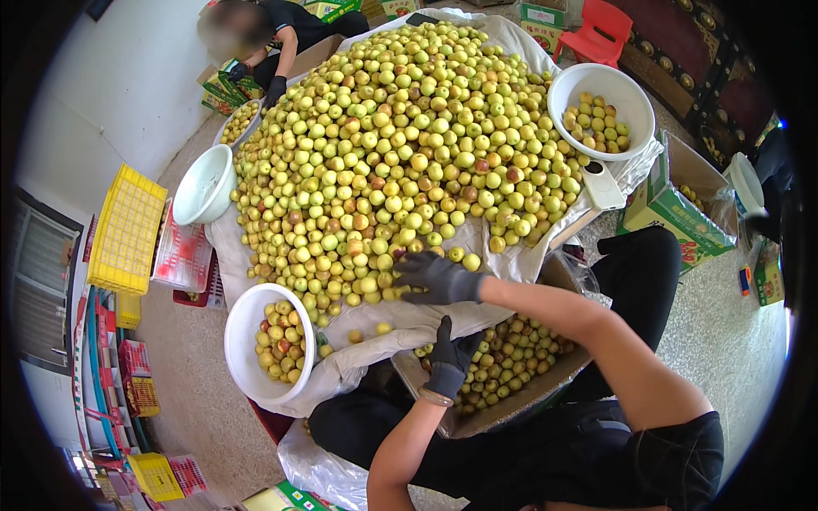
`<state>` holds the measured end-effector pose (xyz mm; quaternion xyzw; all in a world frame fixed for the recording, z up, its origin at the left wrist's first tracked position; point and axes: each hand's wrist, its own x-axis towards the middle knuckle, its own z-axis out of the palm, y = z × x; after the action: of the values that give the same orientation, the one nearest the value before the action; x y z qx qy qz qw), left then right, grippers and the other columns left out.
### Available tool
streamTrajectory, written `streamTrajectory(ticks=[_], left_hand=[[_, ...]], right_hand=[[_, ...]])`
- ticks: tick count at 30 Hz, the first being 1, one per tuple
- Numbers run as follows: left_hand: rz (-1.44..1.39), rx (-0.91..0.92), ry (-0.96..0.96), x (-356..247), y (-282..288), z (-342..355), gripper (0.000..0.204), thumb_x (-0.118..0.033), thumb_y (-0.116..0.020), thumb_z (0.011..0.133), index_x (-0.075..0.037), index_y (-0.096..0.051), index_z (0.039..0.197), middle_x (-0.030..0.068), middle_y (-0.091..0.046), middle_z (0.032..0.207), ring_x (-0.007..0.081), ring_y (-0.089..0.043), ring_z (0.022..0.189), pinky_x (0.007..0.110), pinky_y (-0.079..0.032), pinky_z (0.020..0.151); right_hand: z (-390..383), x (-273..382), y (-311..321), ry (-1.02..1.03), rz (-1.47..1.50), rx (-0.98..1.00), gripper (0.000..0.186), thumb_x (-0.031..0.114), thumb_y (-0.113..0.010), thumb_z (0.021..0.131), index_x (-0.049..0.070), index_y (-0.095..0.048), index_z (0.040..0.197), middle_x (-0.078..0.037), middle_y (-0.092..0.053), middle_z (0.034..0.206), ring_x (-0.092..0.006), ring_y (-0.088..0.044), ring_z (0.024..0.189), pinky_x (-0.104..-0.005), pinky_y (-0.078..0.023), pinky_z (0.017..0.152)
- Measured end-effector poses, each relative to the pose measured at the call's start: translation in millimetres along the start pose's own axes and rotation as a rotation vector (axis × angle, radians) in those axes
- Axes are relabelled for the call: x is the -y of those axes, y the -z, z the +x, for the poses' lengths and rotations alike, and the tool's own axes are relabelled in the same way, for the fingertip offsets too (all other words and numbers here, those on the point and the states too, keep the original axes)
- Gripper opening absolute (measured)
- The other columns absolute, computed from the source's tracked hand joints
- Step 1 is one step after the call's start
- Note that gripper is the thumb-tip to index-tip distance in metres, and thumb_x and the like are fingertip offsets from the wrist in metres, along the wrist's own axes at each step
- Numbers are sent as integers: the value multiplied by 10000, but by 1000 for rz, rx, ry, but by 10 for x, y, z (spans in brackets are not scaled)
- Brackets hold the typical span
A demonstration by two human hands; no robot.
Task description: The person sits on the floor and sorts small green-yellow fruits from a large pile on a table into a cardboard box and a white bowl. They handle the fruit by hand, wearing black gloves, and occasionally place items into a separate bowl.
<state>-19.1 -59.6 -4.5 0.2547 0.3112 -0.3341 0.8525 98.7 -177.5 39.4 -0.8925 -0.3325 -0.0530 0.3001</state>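
A large heap of round yellow-green fruits with reddish patches, which look like jujubes (375,162), covers a pale cloth (375,345). At the heap's near edge, my right hand (439,278) in a dark grey glove reaches across with its fingers spread over the fruits. Nothing shows in its grasp. My left hand (452,356), gloved too and with a bangle at the wrist, hovers above the near side of an open cardboard box (511,404) between my legs. Its visible fingers are apart and no fruit shows in them. Many jujubes fill that box.
White basins with fruits stand at the near left (239,341) and far right (630,94). A pale green basin (204,183) sits left. A co-worker's gloved hand (275,90) is beside the heap. Also around are yellow crates (128,226), a red chair (601,34) and a fruit box (673,204).
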Motion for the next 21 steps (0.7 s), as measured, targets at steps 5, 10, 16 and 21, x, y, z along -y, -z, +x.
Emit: streamTrajectory(ticks=[5, 10, 16, 21], left_hand=[[-6, 57, 222, 181, 209, 69, 572, -468, -587, 849, 9, -514, 1158, 188, -575, 1106, 307, -574, 1014, 481, -531, 810], [456, 202, 505, 290, -252, -204, 467, -426, -477, 929, 24, -586, 990, 188, -638, 1005, 283, -653, 841, 400, -559, 753], [193, 339, 271, 90, -80, 94, 337, -274, -473, 953, 41, -592, 963, 189, -651, 958, 285, -659, 825, 375, -566, 753], [-17, 266, 47, -49, -217, 131, 343, -295, -499, 942, 28, -565, 1035, 215, -631, 991, 308, -641, 884, 401, -555, 810]], right_hand=[[-370, -1088, 802, -639, -386, -520, 231, 200, -580, 803, 99, -598, 1010, -145, -588, 1000, -334, -577, 867, -423, -466, 775], [-254, -1569, 1250, -701, -459, -191, 316, 229, -559, 804, 152, -586, 1109, -146, -573, 1044, -341, -596, 886, -447, -487, 757], [9, -1509, 1271, -808, -374, -23, 530, 202, -638, 767, 58, -439, 1236, -196, -574, 1069, -358, -599, 949, -432, -512, 758], [-454, -684, 752, -634, 176, -348, 243, 275, -566, 862, 44, -550, 936, -179, -628, 818, -327, -625, 748, -410, -491, 687]])
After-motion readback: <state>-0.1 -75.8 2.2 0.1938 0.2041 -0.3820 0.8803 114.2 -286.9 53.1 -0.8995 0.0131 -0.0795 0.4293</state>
